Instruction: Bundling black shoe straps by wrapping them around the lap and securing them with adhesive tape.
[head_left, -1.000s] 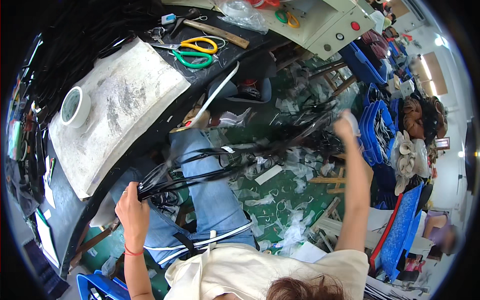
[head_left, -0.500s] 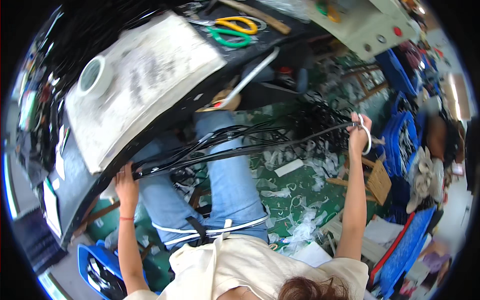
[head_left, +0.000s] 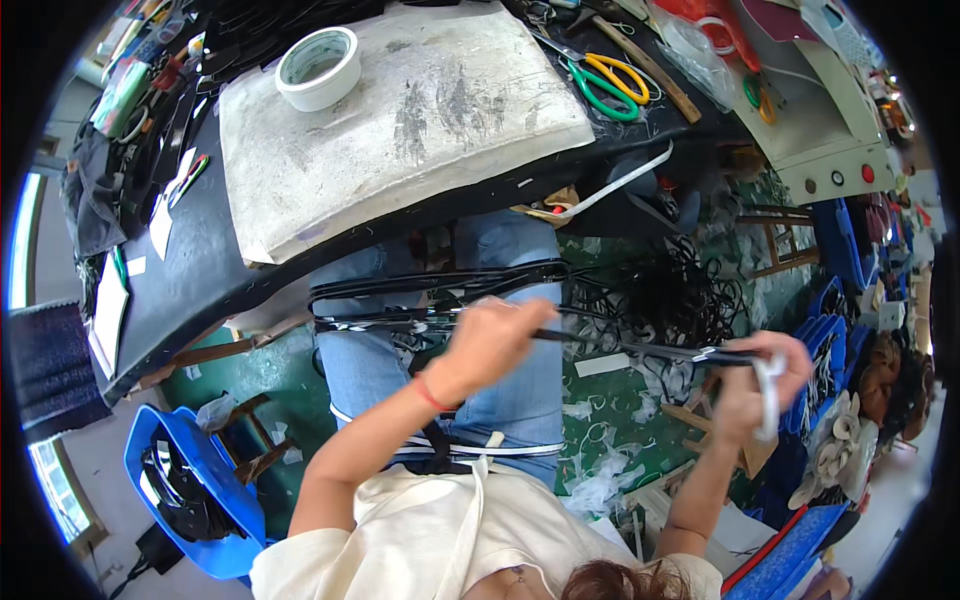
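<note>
Mostly, the long worktable with black covering (head_left: 185,275) fills the upper side, but its far edge is lost under dark pieces and the dark rim of the view. On it lies a wide, whitish, stained slab (head_left: 400,150). At lower left stands a blue plastic tub (head_left: 225,558); the black pieces inside overlap, so I cannot count them. Narrow glossy black strips (head_left: 400,285) lie across the thighs in blue jeans (head_left: 520,400), and toward the right they run near a black tangle (head_left: 690,290) on the floor; where they join it is hard to follow. The left hand (head_left: 495,338) is above the thighs, its fingers curled closed on the strips, the fingertips blurred. The right hand (head_left: 755,385), well apart from it, is also closed around the strips, which stretch between both hands; its palm is hidden. On the slab sits a white tape roll (head_left: 330,97). Beside the slab are scissors with green and yellow handles (head_left: 583,88). A white loop (head_left: 769,400) hangs at the right hand, too blurred to identify.
</note>
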